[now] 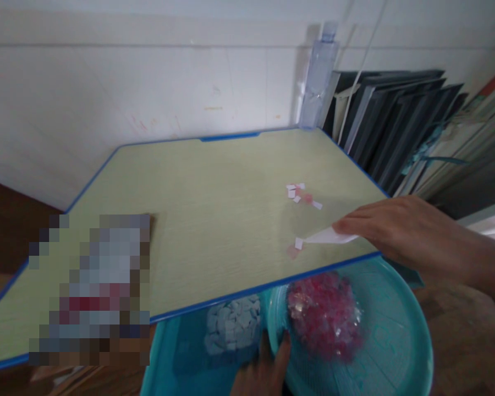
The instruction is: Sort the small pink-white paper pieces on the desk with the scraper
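My right hand (390,234) is closed around a white tapered strip (332,236), whose exact kind I cannot make out. The strip's narrow tip points left, right by a small white square (299,243) on the pale yellow board (214,214). Beside that square lies a small translucent pink piece (292,252). Farther back is a loose cluster of white squares (291,193) and pink pieces. Below the board's front edge, my left hand (262,371) has its fingers stretched apart at the rim of a round teal basin (412,330). A heap of clear and pink pieces (328,316) sits in this basin.
Several white squares (233,324) lie in a teal tray (169,352) left of the basin. A pixelated item (103,275) covers the board's left part. A clear bottle (318,77) stands behind the far right corner. Dark flat panels (396,115) lean by the wall.
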`<state>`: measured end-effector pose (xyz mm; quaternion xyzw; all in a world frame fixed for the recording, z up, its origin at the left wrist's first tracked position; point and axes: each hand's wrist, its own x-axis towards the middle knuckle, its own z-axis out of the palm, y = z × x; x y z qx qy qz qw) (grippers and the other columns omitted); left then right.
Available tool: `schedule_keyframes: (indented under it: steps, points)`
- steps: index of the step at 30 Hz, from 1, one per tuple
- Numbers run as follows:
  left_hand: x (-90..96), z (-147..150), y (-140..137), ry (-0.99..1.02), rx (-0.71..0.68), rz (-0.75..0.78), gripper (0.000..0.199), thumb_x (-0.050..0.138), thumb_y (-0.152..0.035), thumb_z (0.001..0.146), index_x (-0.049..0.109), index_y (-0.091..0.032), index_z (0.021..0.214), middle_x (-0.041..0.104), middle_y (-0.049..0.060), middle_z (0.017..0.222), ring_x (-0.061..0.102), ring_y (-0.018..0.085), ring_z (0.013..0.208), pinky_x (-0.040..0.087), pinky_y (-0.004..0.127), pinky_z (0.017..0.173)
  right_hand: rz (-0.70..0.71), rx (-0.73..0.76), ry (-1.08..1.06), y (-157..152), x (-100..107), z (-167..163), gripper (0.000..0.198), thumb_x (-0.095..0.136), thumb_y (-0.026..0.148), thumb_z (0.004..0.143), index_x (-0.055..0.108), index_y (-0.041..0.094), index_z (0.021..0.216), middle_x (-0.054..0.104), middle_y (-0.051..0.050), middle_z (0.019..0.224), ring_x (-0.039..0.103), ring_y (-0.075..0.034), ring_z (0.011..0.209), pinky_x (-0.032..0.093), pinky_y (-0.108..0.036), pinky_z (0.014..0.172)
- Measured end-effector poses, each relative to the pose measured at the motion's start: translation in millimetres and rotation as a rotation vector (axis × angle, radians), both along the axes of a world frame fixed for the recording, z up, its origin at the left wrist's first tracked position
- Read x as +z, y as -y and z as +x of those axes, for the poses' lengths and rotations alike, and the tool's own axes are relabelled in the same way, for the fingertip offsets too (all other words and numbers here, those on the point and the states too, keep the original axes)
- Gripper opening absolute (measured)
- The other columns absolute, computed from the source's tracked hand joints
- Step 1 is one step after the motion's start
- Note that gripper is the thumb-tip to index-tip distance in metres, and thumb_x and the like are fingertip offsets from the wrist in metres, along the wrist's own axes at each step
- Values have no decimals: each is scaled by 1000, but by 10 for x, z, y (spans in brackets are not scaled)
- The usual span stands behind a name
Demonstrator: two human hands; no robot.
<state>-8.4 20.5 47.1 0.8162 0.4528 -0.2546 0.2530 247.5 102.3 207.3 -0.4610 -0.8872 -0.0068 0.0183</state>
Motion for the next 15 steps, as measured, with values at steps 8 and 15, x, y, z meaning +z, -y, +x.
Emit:
schedule_keyframes:
  steps: [8, 15]
  points:
    - [1, 9, -5, -5, -3, 4, 70, 52, -10, 75, 32, -28, 139, 49, 24, 132, 66, 28, 85, 54, 39, 70, 16, -49, 105, -149, -83, -14, 27, 48, 12, 84, 62, 27, 101, 70, 2, 94, 65, -18, 82, 40, -28, 66]
    - [-27, -8, 14, -10, -30, 13, 69, 47, -6, 76, 32, -28, 139, 47, 23, 133, 66, 27, 85, 54, 38, 70, 112, -108, 149, -280, -104, -49, 37, 40, 9, 85, 61, 27, 110, 71, -1, 91, 66, -20, 82, 39, -28, 62]
